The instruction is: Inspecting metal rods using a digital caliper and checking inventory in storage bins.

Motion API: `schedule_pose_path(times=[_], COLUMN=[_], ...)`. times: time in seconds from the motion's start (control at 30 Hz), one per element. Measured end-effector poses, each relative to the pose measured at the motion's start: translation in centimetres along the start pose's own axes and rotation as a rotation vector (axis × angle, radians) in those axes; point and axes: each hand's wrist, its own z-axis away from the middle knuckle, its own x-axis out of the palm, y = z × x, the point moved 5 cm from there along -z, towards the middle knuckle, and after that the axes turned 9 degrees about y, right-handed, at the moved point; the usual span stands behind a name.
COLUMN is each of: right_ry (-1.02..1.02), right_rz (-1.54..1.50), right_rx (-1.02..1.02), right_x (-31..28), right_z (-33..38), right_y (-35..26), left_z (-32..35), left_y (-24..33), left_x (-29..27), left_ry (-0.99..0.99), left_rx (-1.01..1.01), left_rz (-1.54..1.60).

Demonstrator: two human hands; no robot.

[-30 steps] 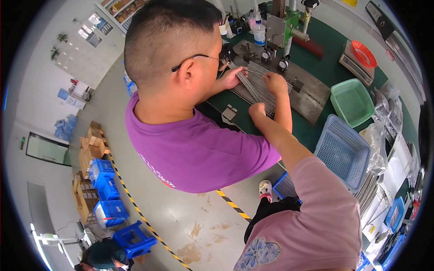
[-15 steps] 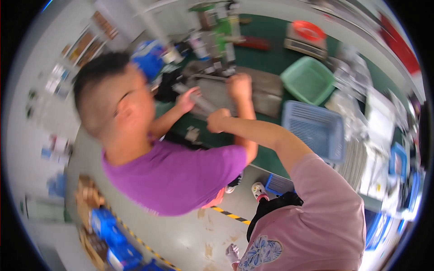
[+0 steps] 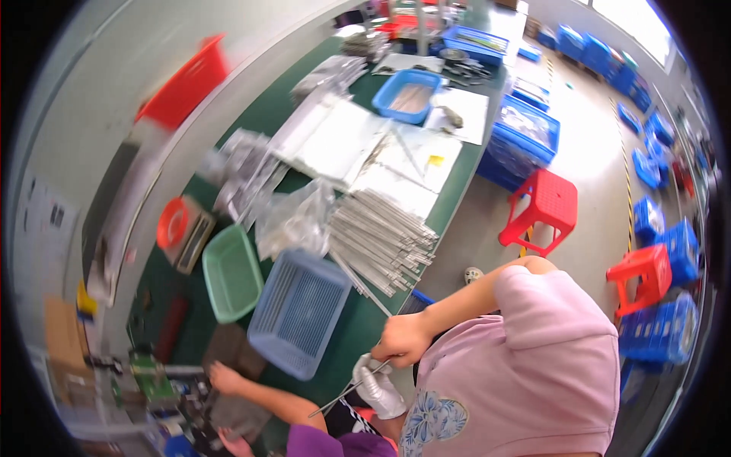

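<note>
My right hand (image 3: 405,339), bare, is closed on a thin grey metal rod (image 3: 331,404) just past the table's front edge. The rod slants down to the left, toward a co-worker's purple sleeve. My left hand (image 3: 378,390), in a white glove, sits right below with its fingers curled around the same rod; blur hides whether there is more than one. Beyond my right hand, a pile of similar flat grey strips (image 3: 381,240) lies on the green table, a few sticking out toward the hand.
A blue ribbed basket (image 3: 299,316) and a green tub (image 3: 232,274) stand left of the strips. At the lower left, a co-worker's hand (image 3: 225,378) is by a green machine (image 3: 152,381). A red stool (image 3: 542,209) stands on the floor beyond the table.
The view has swung right along the table. My right hand has drawn back from the strip at the co-worker's hands and now meets my gloved left hand at a thin rod.
</note>
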Motion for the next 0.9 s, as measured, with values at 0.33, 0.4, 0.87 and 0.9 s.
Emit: schedule_pose_path(times=[0.33, 0.4, 0.87, 0.9], right_ry=[0.527, 0.678, 1.101, 1.068], right_rz=[0.057, 0.172, 0.112, 0.079], right_rx=[0.316, 0.33, 0.619, 0.636], right_x=[-14.2, -17.7, -27.0, -27.8], right_z=[20.7, 25.1, 35.0, 34.4], right_y=[5.3, 4.9, 11.1, 12.2], left_z=[-8.9, -9.5, -15.5, -16.6], left_y=[3.7, 0.1, -9.2, -8.7], left_x=[23.5, 27.0, 40.8, 41.4], left_ry=[-0.256, -0.434, -0.739, -0.732], left_rx=[-0.177, -0.301, -0.493, -0.446], left_rz=[-0.34, -0.341, -0.515, -0.537])
